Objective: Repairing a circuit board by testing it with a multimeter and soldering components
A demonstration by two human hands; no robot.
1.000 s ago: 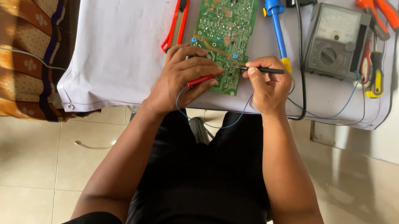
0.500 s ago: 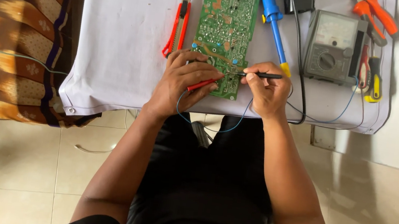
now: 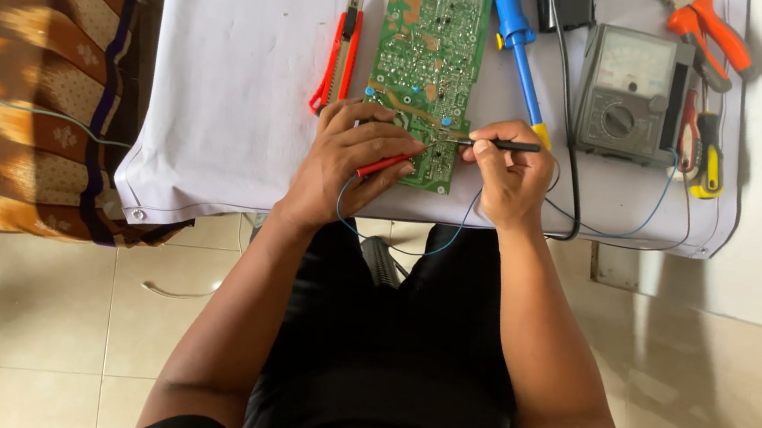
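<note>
Green circuit board point(image 3: 427, 62) lies on white-covered worktop point(image 3: 241, 75). Left hand point(image 3: 348, 165) clamped on red probe point(image 3: 386, 162), right hand point(image 3: 506, 172) on black probe point(image 3: 500, 144), tips at board's near end. Red utility knife point(image 3: 341, 54) left; blue tool point(image 3: 515, 34), grey meter point(image 3: 631, 95) right.

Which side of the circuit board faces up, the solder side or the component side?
Solder side up: the board lies flat on the white cloth, showing green surface with copper traces and solder points.
</note>
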